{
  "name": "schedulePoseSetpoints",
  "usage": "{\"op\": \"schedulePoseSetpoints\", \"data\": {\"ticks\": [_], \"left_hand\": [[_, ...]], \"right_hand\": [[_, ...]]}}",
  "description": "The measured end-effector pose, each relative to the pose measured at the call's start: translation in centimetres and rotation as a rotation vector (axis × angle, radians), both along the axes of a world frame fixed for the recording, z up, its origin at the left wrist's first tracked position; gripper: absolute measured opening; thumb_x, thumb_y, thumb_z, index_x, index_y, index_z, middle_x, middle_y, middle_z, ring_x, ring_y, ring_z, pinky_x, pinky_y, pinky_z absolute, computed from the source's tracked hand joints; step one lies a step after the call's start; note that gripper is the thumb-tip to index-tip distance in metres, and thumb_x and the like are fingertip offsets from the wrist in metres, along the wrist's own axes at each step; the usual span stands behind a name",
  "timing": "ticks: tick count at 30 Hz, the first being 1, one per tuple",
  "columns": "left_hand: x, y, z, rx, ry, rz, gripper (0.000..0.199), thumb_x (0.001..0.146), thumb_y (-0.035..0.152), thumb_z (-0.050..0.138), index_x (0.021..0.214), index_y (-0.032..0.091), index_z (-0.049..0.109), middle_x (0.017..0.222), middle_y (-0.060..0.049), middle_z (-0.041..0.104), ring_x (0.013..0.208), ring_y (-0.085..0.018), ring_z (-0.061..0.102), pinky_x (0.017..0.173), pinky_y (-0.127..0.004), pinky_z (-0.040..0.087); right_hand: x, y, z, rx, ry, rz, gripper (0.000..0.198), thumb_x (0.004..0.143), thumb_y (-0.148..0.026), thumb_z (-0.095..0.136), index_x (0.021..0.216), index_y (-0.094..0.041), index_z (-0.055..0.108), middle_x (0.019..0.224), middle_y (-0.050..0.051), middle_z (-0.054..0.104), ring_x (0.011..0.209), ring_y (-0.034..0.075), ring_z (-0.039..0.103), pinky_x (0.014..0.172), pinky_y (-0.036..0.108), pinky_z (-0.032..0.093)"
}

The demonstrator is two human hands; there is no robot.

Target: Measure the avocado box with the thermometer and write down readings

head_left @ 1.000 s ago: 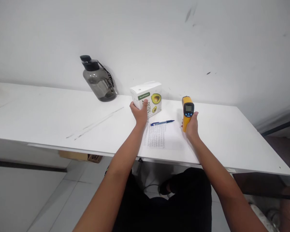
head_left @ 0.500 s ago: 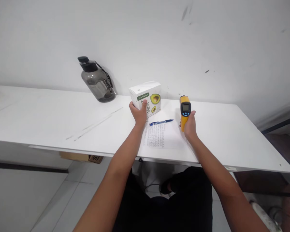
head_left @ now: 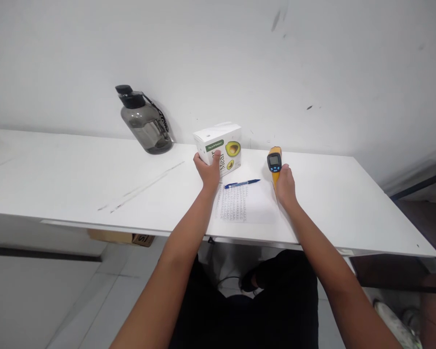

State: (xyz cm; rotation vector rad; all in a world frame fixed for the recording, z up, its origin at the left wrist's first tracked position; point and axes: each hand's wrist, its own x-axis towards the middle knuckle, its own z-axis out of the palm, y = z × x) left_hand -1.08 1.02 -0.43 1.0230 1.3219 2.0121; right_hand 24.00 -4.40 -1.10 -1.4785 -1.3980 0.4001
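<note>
My left hand (head_left: 210, 170) grips the lower left of a white box (head_left: 223, 148) with avocado pictures and green lettering, its thumb across the front. The box is slightly tilted over the table. My right hand (head_left: 286, 186) is wrapped round the handle of a yellow and black infrared thermometer (head_left: 275, 162), whose small screen and blue buttons face me. Between my hands, a blue pen (head_left: 241, 183) lies across the top of a sheet of paper (head_left: 259, 208) with rows of handwriting.
A grey see-through water bottle (head_left: 145, 123) with a black lid stands by the wall, left of the box. The white table (head_left: 76, 179) runs along the wall (head_left: 218, 58). Below its front edge is a cardboard box (head_left: 112, 236).
The thermometer in my right hand has tilted and turned a little to the left. My left hand and the box stay nearly still.
</note>
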Motion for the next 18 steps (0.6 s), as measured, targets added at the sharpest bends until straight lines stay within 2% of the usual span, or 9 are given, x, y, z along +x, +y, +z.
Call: {"op": "schedulePoseSetpoints", "data": {"ticks": [2,3,7,10,14,18], "left_hand": [[0.0,-0.2,0.2,-0.027,0.001,0.014,0.069,0.076,0.06,0.08,0.123,0.025,0.045,0.126,-0.011,0.058,0.118,-0.024,0.062,0.1,-0.041,0.054],[0.0,-0.2,0.2,-0.029,0.003,0.014,0.068,0.075,0.06,0.08,0.123,0.025,0.045,0.126,-0.011,0.058,0.118,-0.024,0.062,0.099,-0.041,0.054],[0.0,0.0,-0.2,0.036,0.019,-0.019,0.066,0.077,0.059,0.079,0.124,0.026,0.046,0.123,-0.009,0.058,0.116,-0.021,0.062,0.096,-0.037,0.054],[0.0,0.1,-0.4,0.054,0.02,-0.016,0.066,0.077,0.059,0.078,0.124,0.026,0.046,0.121,-0.008,0.058,0.115,-0.021,0.062,0.096,-0.036,0.054],[0.1,0.1,-0.5,0.036,0.003,0.002,0.067,0.075,0.059,0.08,0.123,0.025,0.047,0.121,-0.008,0.058,0.114,-0.021,0.062,0.096,-0.037,0.053],[0.1,0.1,-0.5,0.057,0.013,-0.014,0.066,0.076,0.059,0.079,0.123,0.026,0.047,0.121,-0.008,0.058,0.114,-0.021,0.061,0.095,-0.036,0.053]], "right_hand": [[0.5,0.1,0.4,-0.037,-0.045,-0.169,0.072,0.094,-0.081,0.02,0.114,-0.025,0.06,0.084,0.006,0.066,0.077,0.025,0.062,0.068,0.036,0.047],[0.8,0.2,0.5,-0.043,-0.098,-0.206,0.072,0.094,-0.081,0.023,0.118,-0.025,0.06,0.087,0.008,0.067,0.081,0.026,0.062,0.071,0.037,0.047],[1.7,0.4,0.8,-0.072,-0.272,-0.259,0.074,0.096,-0.075,0.03,0.136,-0.018,0.055,0.102,0.017,0.069,0.095,0.032,0.063,0.078,0.041,0.046],[1.6,0.6,0.9,-0.161,-0.372,-0.269,0.072,0.098,-0.068,0.033,0.144,-0.014,0.048,0.108,0.022,0.069,0.099,0.035,0.063,0.082,0.045,0.044],[1.1,0.7,1.3,-0.215,-0.566,-0.252,0.061,0.102,-0.056,0.034,0.138,-0.01,0.053,0.105,0.024,0.071,0.103,0.037,0.061,0.092,0.055,0.038],[0.8,0.4,1.5,-0.14,-0.652,-0.282,0.05,0.103,-0.05,0.038,0.123,-0.012,0.064,0.111,0.025,0.069,0.112,0.039,0.055,0.102,0.065,0.028]]}}
